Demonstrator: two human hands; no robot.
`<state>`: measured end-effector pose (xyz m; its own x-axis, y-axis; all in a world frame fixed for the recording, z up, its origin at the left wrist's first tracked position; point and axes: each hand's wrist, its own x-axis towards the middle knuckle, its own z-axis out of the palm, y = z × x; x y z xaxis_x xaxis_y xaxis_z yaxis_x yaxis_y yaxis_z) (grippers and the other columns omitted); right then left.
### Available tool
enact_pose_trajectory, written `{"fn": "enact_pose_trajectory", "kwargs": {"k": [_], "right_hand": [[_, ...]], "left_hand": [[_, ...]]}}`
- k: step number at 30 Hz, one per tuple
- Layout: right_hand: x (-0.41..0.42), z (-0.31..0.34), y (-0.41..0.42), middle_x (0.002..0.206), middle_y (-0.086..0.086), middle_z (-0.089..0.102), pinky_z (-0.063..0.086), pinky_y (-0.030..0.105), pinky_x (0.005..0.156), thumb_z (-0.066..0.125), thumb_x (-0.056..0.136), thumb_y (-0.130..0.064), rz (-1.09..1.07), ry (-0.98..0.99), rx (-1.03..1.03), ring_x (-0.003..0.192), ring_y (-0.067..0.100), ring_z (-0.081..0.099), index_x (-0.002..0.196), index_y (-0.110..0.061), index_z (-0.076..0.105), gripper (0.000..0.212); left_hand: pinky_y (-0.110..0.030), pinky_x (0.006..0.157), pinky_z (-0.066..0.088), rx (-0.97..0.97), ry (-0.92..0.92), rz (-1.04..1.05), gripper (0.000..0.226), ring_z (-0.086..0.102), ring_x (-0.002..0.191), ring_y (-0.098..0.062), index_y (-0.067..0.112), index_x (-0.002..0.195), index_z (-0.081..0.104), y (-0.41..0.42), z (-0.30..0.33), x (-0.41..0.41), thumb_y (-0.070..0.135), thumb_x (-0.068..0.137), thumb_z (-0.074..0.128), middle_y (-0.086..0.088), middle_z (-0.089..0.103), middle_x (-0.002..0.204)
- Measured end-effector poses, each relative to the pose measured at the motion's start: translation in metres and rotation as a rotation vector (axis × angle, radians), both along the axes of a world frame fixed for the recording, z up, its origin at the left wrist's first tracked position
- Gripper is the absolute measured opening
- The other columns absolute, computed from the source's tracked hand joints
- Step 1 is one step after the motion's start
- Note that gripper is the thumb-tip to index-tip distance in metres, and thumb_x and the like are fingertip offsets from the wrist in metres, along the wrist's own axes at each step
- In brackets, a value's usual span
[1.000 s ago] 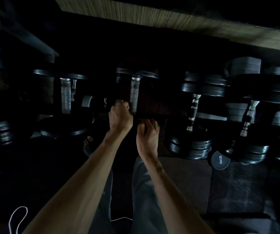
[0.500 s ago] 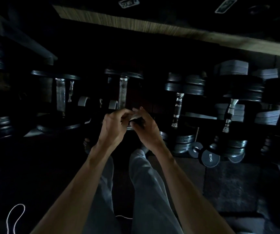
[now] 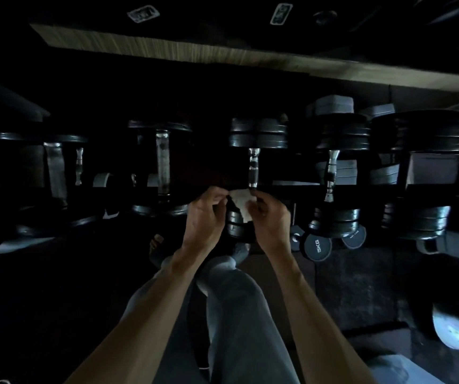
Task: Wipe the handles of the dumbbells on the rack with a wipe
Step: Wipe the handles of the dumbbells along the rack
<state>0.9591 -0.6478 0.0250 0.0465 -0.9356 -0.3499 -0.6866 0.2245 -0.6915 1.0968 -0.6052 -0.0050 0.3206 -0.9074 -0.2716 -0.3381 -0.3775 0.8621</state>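
Note:
A small white wipe (image 3: 241,201) is stretched between my two hands in the middle of the view. My left hand (image 3: 204,217) pinches its left edge and my right hand (image 3: 270,217) pinches its right edge. Just above the wipe stands a chrome dumbbell handle (image 3: 253,169) on the dark rack, and the wipe is a little below its near end. More dumbbells lie in a row: a handle (image 3: 163,164) to the left, another handle (image 3: 330,173) to the right, and a wide handle (image 3: 55,167) at far left.
Black weight plates (image 3: 339,134) cap each dumbbell. A round 5KG plate (image 3: 317,246) leans low on the right. A wooden shelf edge (image 3: 222,55) runs above the rack. My grey trouser legs (image 3: 236,314) fill the lower middle. The scene is very dark.
My hands came together from apart and now hold the wipe spread between them. The view has shifted right, so the dumbbells sit further left in the frame.

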Motion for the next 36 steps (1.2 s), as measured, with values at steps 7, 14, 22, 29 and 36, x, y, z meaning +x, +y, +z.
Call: {"fn": "enact_pose_trajectory", "kwargs": {"k": [7,14,22,29,36], "right_hand": [[-0.036,-0.017,-0.032,0.079,-0.008,0.071,0.040,0.004,0.052,0.056,0.100,-0.012,-0.088,0.158,-0.012,0.061,-0.003,0.062,0.098,-0.011,0.074,0.019],[-0.035,-0.051,-0.064,0.060,-0.001,0.056,0.028,0.012,0.033,0.050,0.104,-0.029,0.063,0.137,0.230,0.040,0.006,0.047,0.075,-0.008,0.063,0.038],[-0.034,-0.066,-0.077,0.079,0.014,0.072,0.049,0.031,0.048,0.055,0.092,-0.002,0.089,0.089,0.391,0.062,0.024,0.064,0.087,0.004,0.070,0.017],[-0.025,-0.067,-0.080,0.070,0.009,0.060,0.034,0.020,0.040,0.051,0.090,0.003,0.031,0.102,0.431,0.060,0.018,0.051,0.085,0.008,0.068,0.019],[-0.026,-0.062,-0.074,0.077,0.016,0.071,0.044,0.027,0.049,0.054,0.097,-0.003,0.004,0.081,0.402,0.059,0.017,0.055,0.086,0.003,0.071,0.021]], "left_hand": [[-0.009,0.076,0.045,0.078,-0.094,0.030,0.020,0.063,0.097,-0.013,0.013,0.117,0.062,-0.018,-0.021,-0.056,0.014,0.100,0.052,-0.004,0.067,0.110],[-0.049,0.097,0.046,0.220,-0.232,0.302,0.033,0.060,0.106,-0.028,0.009,0.117,0.059,-0.031,-0.057,-0.105,0.027,0.099,0.038,-0.010,0.065,0.113],[-0.039,0.091,0.046,0.180,-0.248,0.408,0.035,0.060,0.095,-0.018,0.015,0.105,0.063,-0.032,-0.064,-0.112,0.029,0.095,0.032,0.000,0.067,0.101],[-0.044,0.088,0.048,0.150,-0.222,0.422,0.033,0.061,0.093,-0.021,0.014,0.103,0.063,-0.033,-0.064,-0.112,0.027,0.094,0.035,-0.002,0.067,0.100],[-0.048,0.092,0.049,0.222,-0.117,0.531,0.037,0.059,0.107,-0.021,0.019,0.112,0.060,-0.031,-0.067,-0.111,0.038,0.093,0.034,-0.003,0.063,0.117]]}}
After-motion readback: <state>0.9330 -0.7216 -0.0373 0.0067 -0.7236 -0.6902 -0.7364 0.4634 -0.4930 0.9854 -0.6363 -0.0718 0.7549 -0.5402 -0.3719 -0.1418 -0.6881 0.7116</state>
